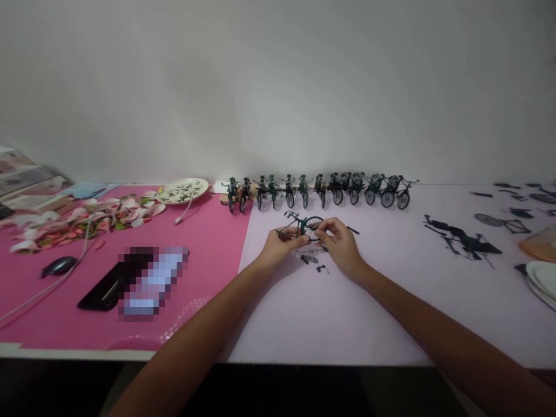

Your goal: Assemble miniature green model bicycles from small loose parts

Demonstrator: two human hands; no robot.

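Note:
A small dark green model bicycle [295, 222] is held up just above the pale table sheet. My left hand [280, 244] is closed round its frame, with the thumb reaching toward the wheel. At the wheel [311, 227], my right hand [342, 242] pinches with thumb and forefinger; whether a tiny part is between those fingertips is too small to tell. Below the hands lie small loose bicycle parts [309, 259] and a little dark piece [322, 269]. A short black strip [353, 230] rests beyond my right hand.
Several finished-looking model bicycles [304, 191] stand in a row along the wall. More dark parts [467, 240] and a white dish [542, 281] lie on the right. Leftward on the pink sheet are petals [125, 214], a plate [182, 191], a mouse [59, 266] and a phone [102, 289].

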